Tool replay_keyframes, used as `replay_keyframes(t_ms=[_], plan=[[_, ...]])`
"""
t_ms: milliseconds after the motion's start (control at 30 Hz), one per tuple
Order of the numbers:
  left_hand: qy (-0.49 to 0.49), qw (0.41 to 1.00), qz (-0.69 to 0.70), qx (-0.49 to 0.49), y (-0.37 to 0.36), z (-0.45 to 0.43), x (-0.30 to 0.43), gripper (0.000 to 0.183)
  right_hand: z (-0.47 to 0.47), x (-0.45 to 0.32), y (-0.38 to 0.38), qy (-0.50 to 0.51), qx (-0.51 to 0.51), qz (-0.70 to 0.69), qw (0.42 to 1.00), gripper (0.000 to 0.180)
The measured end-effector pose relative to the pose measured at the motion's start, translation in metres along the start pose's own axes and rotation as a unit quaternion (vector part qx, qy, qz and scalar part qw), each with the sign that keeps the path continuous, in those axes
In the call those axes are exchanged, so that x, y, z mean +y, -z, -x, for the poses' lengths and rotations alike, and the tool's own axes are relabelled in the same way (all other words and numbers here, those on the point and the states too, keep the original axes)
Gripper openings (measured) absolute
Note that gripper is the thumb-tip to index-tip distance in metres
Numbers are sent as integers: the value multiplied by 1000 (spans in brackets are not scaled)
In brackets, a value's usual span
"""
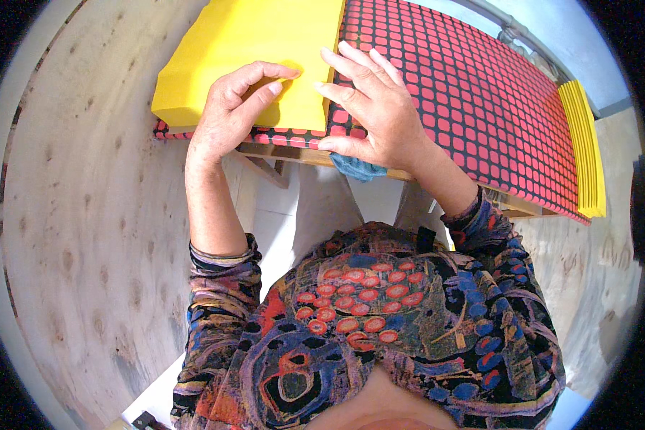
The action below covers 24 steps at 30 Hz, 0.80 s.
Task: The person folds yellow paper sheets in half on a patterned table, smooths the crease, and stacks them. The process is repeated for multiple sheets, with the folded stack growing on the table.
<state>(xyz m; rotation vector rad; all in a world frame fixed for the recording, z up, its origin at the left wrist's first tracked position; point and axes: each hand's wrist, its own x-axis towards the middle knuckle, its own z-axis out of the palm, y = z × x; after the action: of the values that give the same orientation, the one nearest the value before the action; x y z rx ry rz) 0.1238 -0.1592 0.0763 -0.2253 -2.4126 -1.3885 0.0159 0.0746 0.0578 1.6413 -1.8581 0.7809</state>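
Note:
A thick stack of yellow sheets (247, 37), seemingly paper, lies at the left end of a table with a red-and-black checked cover (435, 80). Over the front part of the stack is my left hand (234, 105), its thumb and forefinger curved with a small gap between their tips. I see nothing held there, though its other fingers are hidden. My right hand (376, 107) is spread at the stack's right edge, fingertips by the edge and thumb low near the table's front rim. Whether those fingertips touch the sheets is hard to tell.
Several folded yellow sheets (583, 150) sit at the table's right end. A blue-green cloth (359, 166) hangs at the front edge, below my right hand. Pipes (508, 29) run along the wall behind. A stained pale board surface (86, 188) extends on the left.

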Motion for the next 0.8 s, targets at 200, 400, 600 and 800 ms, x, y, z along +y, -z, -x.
replay_keyframes(t_ms=[200,400,600,800], plan=[[6,997,68,-46,8,6,5,39,-2,-1,-11,8,-12,-3,1000,66],[32,995,85,-37,7,8,3,41,-5,-2,-18,-6,-3,-12,1000,71],[26,998,42,-44,8,6,-2,45,-3,0,-20,-9,4,-17,1000,73],[-20,991,54,120,-14,1,-16,27,0,4,-17,-14,79,-47,996,72]])
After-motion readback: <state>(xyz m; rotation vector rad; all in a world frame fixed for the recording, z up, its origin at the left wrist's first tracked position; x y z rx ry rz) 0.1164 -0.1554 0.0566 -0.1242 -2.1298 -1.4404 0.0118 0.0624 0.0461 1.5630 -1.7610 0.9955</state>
